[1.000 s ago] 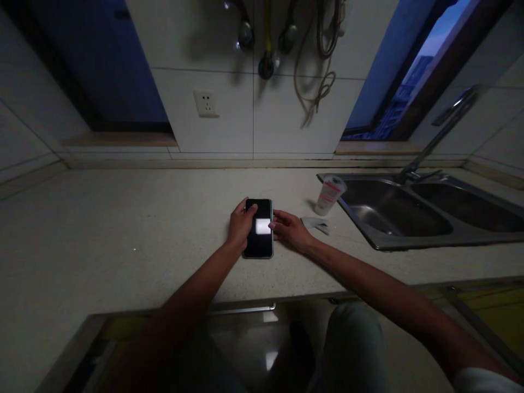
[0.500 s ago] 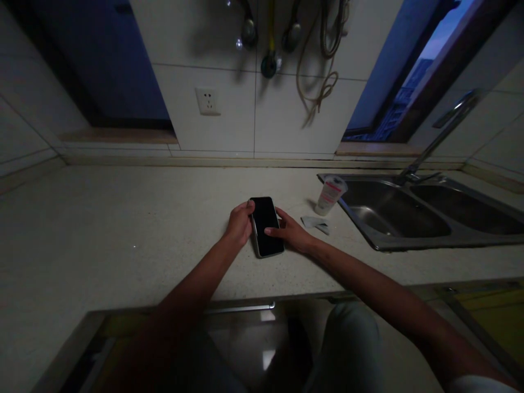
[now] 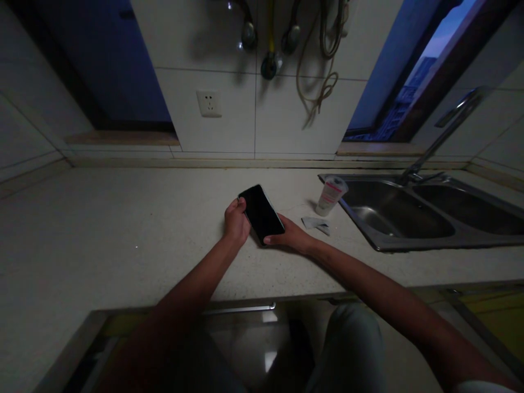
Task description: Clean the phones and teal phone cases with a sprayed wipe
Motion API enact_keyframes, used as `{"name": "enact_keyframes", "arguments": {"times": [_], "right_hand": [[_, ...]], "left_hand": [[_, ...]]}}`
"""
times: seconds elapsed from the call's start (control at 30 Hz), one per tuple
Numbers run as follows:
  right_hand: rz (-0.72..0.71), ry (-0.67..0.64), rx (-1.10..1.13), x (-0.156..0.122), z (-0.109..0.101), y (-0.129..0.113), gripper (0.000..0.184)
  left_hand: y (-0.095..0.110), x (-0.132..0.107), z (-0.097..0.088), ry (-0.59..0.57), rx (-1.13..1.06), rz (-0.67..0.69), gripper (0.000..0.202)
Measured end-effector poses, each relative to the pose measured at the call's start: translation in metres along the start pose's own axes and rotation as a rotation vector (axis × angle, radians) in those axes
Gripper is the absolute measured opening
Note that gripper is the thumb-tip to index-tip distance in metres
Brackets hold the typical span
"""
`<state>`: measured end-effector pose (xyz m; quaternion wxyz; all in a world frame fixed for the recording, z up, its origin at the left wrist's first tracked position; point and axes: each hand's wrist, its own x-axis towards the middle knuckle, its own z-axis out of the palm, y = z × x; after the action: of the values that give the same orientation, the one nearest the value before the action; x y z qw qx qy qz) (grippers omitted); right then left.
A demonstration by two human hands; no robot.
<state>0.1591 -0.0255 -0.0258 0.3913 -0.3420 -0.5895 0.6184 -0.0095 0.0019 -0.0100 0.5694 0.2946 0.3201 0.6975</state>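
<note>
A black smartphone (image 3: 261,213) with a dark screen is held tilted just above the pale countertop (image 3: 123,218). My left hand (image 3: 236,224) is closed on its left edge near the top corner. My right hand (image 3: 290,236) grips its lower right end, with the thumb on the edge and the fingers underneath. Both hands hold it together near the middle of the counter.
A white tube with a red label (image 3: 329,195) stands by the steel double sink (image 3: 409,215), with a small torn wrapper (image 3: 315,224) beside it. A tap (image 3: 442,136) rises over the sink. Utensils and a cord (image 3: 319,65) hang on the tiled wall near a socket (image 3: 209,103).
The phone lay flat with a lit patch on its screen; the screen went dark, and both hands have lifted and turned the phone so its top points up-left.
</note>
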Motion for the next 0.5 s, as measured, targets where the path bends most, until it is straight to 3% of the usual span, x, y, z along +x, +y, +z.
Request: {"name": "enact_keyframes", "arguments": {"times": [0.27, 0.5], "right_hand": [[0.102, 0.082, 0.322, 0.002, 0.004, -0.005, 0.074], [0.067, 0.176, 0.318, -0.002, 0.001, 0.005, 0.082]], "left_hand": [[-0.001, 0.008, -0.005, 0.085, -0.220, -0.051, 0.011], [0.002, 0.006, -0.003, -0.042, -0.292, -0.145, 0.023]]}}
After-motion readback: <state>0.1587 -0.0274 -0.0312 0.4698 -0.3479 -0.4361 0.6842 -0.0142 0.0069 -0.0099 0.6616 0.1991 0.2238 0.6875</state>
